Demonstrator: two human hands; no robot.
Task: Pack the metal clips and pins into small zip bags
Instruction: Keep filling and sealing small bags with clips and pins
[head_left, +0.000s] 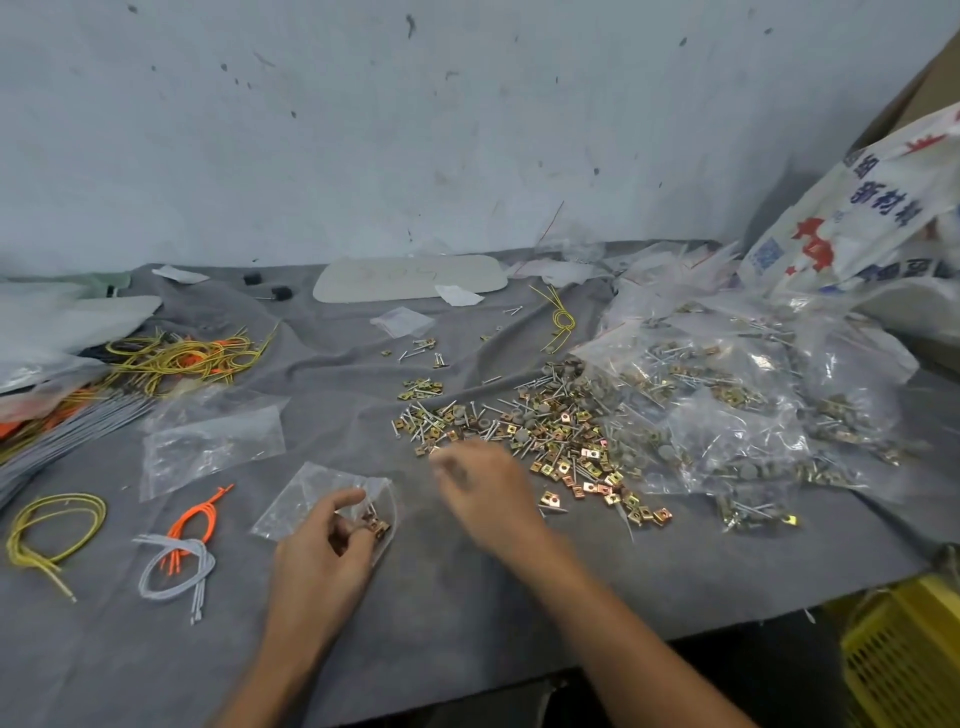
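Spillage risk: the left hand (322, 545) pinches the zip bag (306, 499), near centre, clips inside. The right hand (483, 483), blurred, fingers we cannot tell, hovers at the pile of clips and pins (545, 426), right. A slack mouth could shed parts.

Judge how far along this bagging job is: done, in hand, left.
Done: several filled clear bags lie at right, possibly finished packs. In hand: the left hand holds a small zip bag with a few clips inside; the blurred right hand is at the loose pile. Left: most of that pile, plus empty bags.
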